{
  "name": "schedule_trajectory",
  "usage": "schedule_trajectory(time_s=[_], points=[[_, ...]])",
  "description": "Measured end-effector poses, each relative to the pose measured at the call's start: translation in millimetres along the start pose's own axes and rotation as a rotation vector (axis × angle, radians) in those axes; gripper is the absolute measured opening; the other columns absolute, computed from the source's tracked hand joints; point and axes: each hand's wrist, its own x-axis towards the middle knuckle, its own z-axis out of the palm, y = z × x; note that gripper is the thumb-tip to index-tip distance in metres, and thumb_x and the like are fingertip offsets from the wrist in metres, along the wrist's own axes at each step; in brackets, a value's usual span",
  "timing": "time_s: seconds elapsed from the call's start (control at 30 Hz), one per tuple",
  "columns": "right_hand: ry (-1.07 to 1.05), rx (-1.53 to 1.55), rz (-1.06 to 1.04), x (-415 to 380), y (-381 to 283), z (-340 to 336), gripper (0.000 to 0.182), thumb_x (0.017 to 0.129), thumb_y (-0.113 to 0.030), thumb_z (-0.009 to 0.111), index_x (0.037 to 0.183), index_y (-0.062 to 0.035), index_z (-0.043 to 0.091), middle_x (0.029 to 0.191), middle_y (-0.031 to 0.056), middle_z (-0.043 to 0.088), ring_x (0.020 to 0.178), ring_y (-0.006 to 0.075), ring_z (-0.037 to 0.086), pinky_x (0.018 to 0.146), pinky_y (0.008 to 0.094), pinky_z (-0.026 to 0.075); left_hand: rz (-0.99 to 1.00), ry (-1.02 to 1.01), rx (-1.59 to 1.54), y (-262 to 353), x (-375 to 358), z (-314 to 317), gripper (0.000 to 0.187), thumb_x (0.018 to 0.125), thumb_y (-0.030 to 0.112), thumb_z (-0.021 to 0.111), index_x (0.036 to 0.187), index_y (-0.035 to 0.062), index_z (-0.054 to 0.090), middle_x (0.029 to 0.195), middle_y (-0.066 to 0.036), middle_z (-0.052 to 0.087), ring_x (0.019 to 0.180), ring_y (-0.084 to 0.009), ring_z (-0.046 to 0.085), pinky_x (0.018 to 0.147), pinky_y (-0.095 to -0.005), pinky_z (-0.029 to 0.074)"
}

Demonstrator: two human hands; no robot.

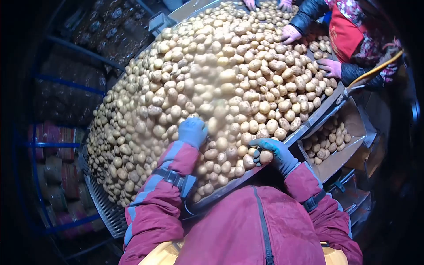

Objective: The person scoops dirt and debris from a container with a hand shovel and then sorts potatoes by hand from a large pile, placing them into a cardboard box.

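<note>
Heap of potatoes (pixel 176 75), pale and roundish, spread thick over most of the view; some show brown marks. It lies on a rimmed work table (pixel 313 119), straight metal edge along the near right side, grey slatted panel (pixel 106 203) at the lower left.

Left, in shadow: blue metal rack (pixel 57 145). Upper levels hold dark packed goods, kind unclear. Lower down, stacked sacks (pixel 66 174), some reddish; contents not readable.

Wearer in a maroon jacket (pixel 229 225), pressed close to the near edge. Far right, a co-worker in a red apron (pixel 343 37), both pink-gloved hands at the potatoes. A second pair of pink-gloved hands (pixel 286 5) shows at the top edge, owner out of view.

Below the right rim, an open cardboard box (pixel 326 169), tilted, with a batch of potatoes gathered inside. By the far left edge of the heap, a small grey bin (pixel 161 22); contents cannot be told.

Wearer's left hand (pixel 193 131), blue-gloved, rests back upward on the heap; fingers hidden, so grip cannot be told. Right hand (pixel 273 152), grey-blue glove, at the near rim, fingers curled round a single potato (pixel 266 157), index finger stretched out over the heap.
</note>
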Motion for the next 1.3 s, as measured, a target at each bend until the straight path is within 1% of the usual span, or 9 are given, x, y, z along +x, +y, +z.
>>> schedule_trajectory(time_s=[0.17,0.4,0.5,0.63,0.73,0.8,0.9,1.03,1.3], points=[[-0.073,0.002,-0.119,0.0,11.4,-29.6,0.037,0.097,-0.013,0.057,0.126,0.0092,0.064,0.091,0.0145,0.072,0.079,0.0229,0.072,0.07,0.0349,0.061,0.004,0.343,-0.277,36.6,48.1,-4.0,0.031,0.087,0.039,0.071,0.099,0.0115,0.071,0.097,-0.011,0.07,0.093,-0.0319,0.068,0.082,-0.0461,0.054],[0.049,-0.188,-0.101,-33.7,0.2,-32.3,0.035,0.102,-0.015,0.052,0.123,0.0089,0.067,0.087,0.0145,0.074,0.076,0.022,0.072,0.071,0.0317,0.059,-0.1,-0.295,0.081,66.6,114.8,-6.5,0.046,0.08,0.046,0.069,0.107,0.0096,0.074,0.111,-0.016,0.073,0.105,-0.0351,0.069,0.093,-0.0482,0.053],[0.143,-0.23,-0.045,-51.5,-14.5,-34.2,0.031,0.101,-0.02,0.057,0.124,-0.0054,0.072,0.087,0.0088,0.074,0.074,0.0168,0.07,0.067,0.0281,0.056,-0.092,-0.348,-0.254,58.4,120.8,-12.5,0.054,0.078,0.044,0.065,0.118,0.0094,0.073,0.114,-0.021,0.073,0.1,-0.0402,0.071,0.091,-0.0483,0.055],[0.034,-0.137,-0.127,-66.4,-19.2,-52.8,0.042,0.106,-0.028,0.053,0.142,-0.009,0.06,0.1,0.0169,0.072,0.069,0.021,0.07,0.063,0.0319,0.059,-0.104,-0.434,-1.214,136.2,85.0,-47.2,0.037,0.091,0.018,0.072,0.124,0.0018,0.07,0.108,-0.005,0.074,0.096,-0.0178,0.07,0.084,-0.0313,0.058],[0.083,-0.125,-0.184,-88.1,-27.1,-51.6,0.051,0.103,-0.045,0.056,0.133,-0.0043,0.064,0.087,0.0138,0.073,0.064,0.0207,0.07,0.056,0.0293,0.055,0.045,-0.601,-1.396,219.2,49.2,-67.7,0.047,0.09,0.001,0.071,0.136,-0.0009,0.062,0.125,-0.009,0.069,0.111,-0.016,0.066,0.098,-0.0304,0.054],[0.095,-0.029,-0.086,-119.9,-46.4,-50.9,0.033,0.099,-0.031,0.069,0.12,-0.0048,0.069,0.103,0.0092,0.073,0.079,0.0163,0.07,0.071,0.0307,0.057,-0.021,-0.838,-1.497,262.6,30.4,-69.6,0.053,0.089,-0.002,0.07,0.141,-0.0006,0.058,0.132,-0.008,0.066,0.117,-0.0159,0.063,0.103,-0.0304,0.052],[0.056,-0.01,-0.406,-110.8,-11.8,-99.1,0.028,0.1,-0.025,0.067,0.119,-0.0048,0.069,0.106,0.006,0.073,0.096,0.0147,0.067,0.09,0.0308,0.053,0.288,-0.758,-1.247,303.1,26.1,-64.3,0.061,0.088,0.003,0.073,0.146,0.0008,0.054,0.14,-0.011,0.06,0.13,-0.0188,0.055,0.11,-0.0341,0.046],[0.167,0.113,-0.316,-160.3,3.1,-155.7,0.042,0.103,-0.035,0.057,0.126,-0.0007,0.063,0.104,0.0145,0.073,0.066,0.0211,0.068,0.06,0.0361,0.059,0.336,-0.666,-1.174,327.3,33.9,-49.2,0.061,0.087,0.005,0.076,0.144,0.0032,0.056,0.143,-0.01,0.057,0.127,-0.0204,0.057,0.107,-0.0335,0.047],[0.519,0.428,-0.563,-288.3,15.3,-322.3,0.064,0.101,-0.056,0.055,0.135,-0.001,0.056,0.091,0.0145,0.069,0.062,0.0281,0.068,0.057,0.0426,0.058,0.165,-0.069,-0.565,208.5,64.7,-4.7,0.06,0.085,0.006,0.078,0.141,0.0011,0.056,0.143,-0.018,0.056,0.135,-0.0328,0.052,0.115,-0.0419,0.04]])
